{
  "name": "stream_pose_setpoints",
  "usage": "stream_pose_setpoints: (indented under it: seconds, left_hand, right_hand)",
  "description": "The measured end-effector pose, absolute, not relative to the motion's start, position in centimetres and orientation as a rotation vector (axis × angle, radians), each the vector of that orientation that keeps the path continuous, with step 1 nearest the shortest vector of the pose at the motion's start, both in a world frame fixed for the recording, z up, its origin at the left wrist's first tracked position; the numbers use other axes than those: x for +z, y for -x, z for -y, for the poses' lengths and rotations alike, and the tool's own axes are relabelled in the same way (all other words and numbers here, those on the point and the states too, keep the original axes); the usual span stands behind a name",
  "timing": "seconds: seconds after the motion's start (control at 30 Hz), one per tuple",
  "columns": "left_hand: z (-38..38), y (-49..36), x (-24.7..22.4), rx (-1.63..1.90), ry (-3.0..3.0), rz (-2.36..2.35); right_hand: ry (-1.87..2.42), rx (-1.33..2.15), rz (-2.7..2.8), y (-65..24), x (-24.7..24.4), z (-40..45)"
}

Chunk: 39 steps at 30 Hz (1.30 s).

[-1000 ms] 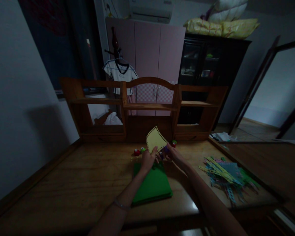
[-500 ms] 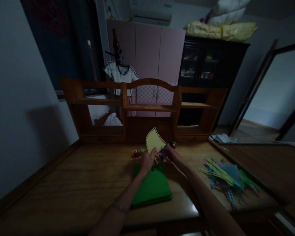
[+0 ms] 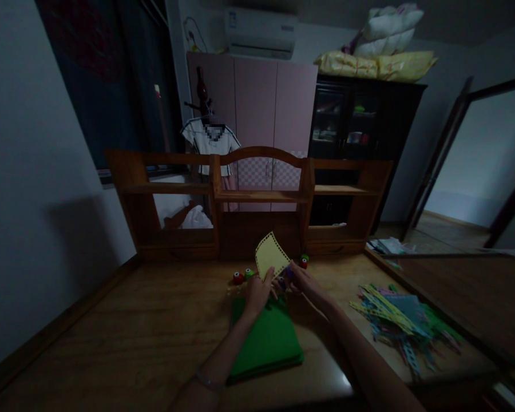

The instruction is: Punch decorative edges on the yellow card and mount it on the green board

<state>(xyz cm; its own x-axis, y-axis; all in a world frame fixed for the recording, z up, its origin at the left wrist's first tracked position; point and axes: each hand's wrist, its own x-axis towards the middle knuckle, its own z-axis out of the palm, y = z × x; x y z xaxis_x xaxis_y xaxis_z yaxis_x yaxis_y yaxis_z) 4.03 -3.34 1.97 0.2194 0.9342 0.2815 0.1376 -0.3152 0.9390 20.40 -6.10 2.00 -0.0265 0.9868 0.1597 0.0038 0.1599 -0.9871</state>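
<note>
My left hand (image 3: 258,293) is closed on the lower edge of a yellow sheet of paper (image 3: 270,256), thumb on top. A row of small dark marks or holes runs along the sheet's visible edges. At the sheet's right corner my right hand (image 3: 304,281) is closed round a small purple object (image 3: 289,273), which looks like a craft paper punch; the fingers partly cover it. Beyond my left hand stand a red punch-like piece (image 3: 238,278) and a green one (image 3: 249,274). Under my hands lies a green folded cloth or pad (image 3: 266,343).
Cut paper strips and sheets (image 3: 405,315) are heaped on the right of the wooden table (image 3: 124,320). Another red and green piece (image 3: 304,261) stands behind my right hand. A wooden shelf unit (image 3: 261,196) rises along the table's back edge. Tiny paper bits lie left of the cloth.
The whole view has shifted, so the scene sits slightly lower in the picture. Both hands keep their hold on the paper and the purple punch, with little other movement.
</note>
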Motion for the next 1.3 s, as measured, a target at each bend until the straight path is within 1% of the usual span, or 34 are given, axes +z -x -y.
stream_pose_setpoints:
  seconds: [0.27, 0.5, 1.3]
  left_hand:
    - [3.12, -3.91, 1.79, 1.235, -1.647, -1.005]
    - [3.52, -3.97, 2.35, 1.206, -1.612, -0.980]
    - [2.90, -3.71, 1.54, 1.209, -1.699, -1.074]
  right_hand:
    - [1.084, 1.101, 1.277, -20.35, 1.84, 5.99]
    - [1.066, 1.100, 1.287, -20.52, 1.67, 5.71]
    - [1.048, 1.089, 1.261, -20.36, 1.34, 5.70]
